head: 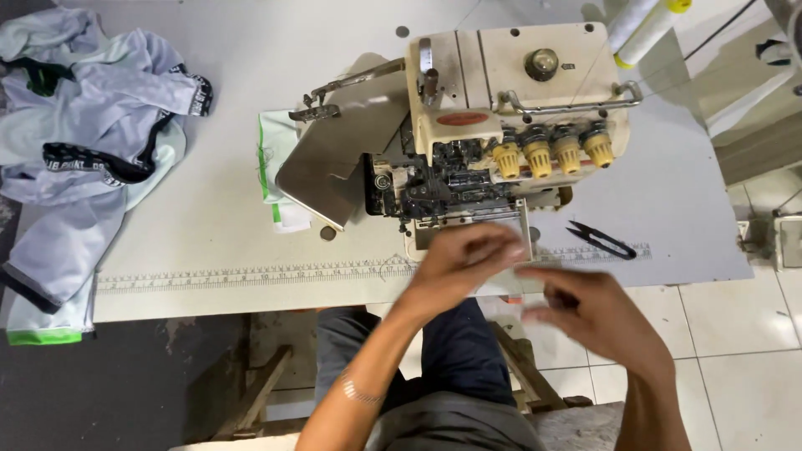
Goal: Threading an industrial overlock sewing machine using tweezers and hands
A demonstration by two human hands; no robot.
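A pale desk (209,242) in a tiled workroom, with a measuring strip (251,274) along its front edge, carries a cream overlock sewing machine (501,108) at its centre. Just in front of the machine, the person's left hand (464,263) and right hand (585,309) hover over the desk edge, both blurred in motion. The fingers of each look loosely spread, with no cloth visible in either grip, though the blur keeps that from being certain.

A heap of pale grey garments (83,142) with black printed bands and a green hem lies well to the left of the machine, hanging over the desk's end. A small white-and-green folded piece (276,167) sits just left of the machine, partly under its raised grey side cover (334,159). Black thread snips (601,240) lie to the right of the machine's front.

Judging by this, sewing is paused: nothing lies under the needle area (434,200), the cover stands open, and the garment heap seems yet to be fed through. Two thread cones (643,25) stand behind the machine to the right.
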